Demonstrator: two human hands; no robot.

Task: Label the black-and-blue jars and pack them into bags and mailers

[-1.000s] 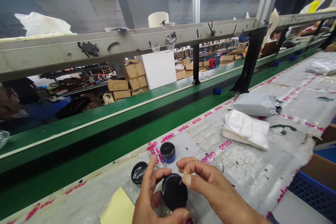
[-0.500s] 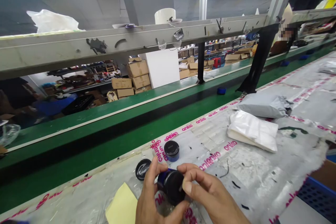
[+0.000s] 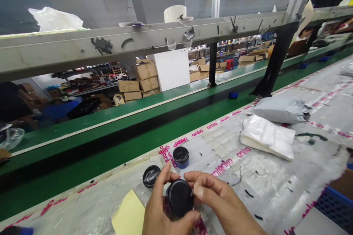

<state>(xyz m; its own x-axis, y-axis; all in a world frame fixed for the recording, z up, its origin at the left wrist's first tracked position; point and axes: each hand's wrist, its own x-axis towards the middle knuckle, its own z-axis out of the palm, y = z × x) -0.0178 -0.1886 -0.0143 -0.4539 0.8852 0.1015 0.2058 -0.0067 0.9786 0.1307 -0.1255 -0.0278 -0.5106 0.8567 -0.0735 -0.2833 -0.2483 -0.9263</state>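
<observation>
My left hand point(image 3: 162, 209) is wrapped round a dark blue jar with a black lid point(image 3: 180, 197), its top facing up towards me. At the lid's right edge, the thumb and forefinger of my right hand point(image 3: 217, 200) are pinched together; whatever they grip is too small to make out. Just beyond my hands a second blue jar with a black lid point(image 3: 181, 156) stands upright on the covered table. A loose round black lid point(image 3: 151, 176) lies to the left of it. Beside my left wrist is a pale yellow sheet point(image 3: 129, 213).
A green conveyor belt point(image 3: 116, 145) runs past the table's far edge, carrying a small blue jar point(image 3: 233, 95). To the right lie a white folded bag point(image 3: 267, 137) and a grey plastic parcel point(image 3: 281, 110). A blue crate point(image 3: 335, 205) is at lower right. Another dark jar point(image 3: 16, 230) shows at lower left.
The held jar has tipped so its black lid faces me more fully. My right fingers stay pinched at the lid's edge. The camera view has shifted slightly.
</observation>
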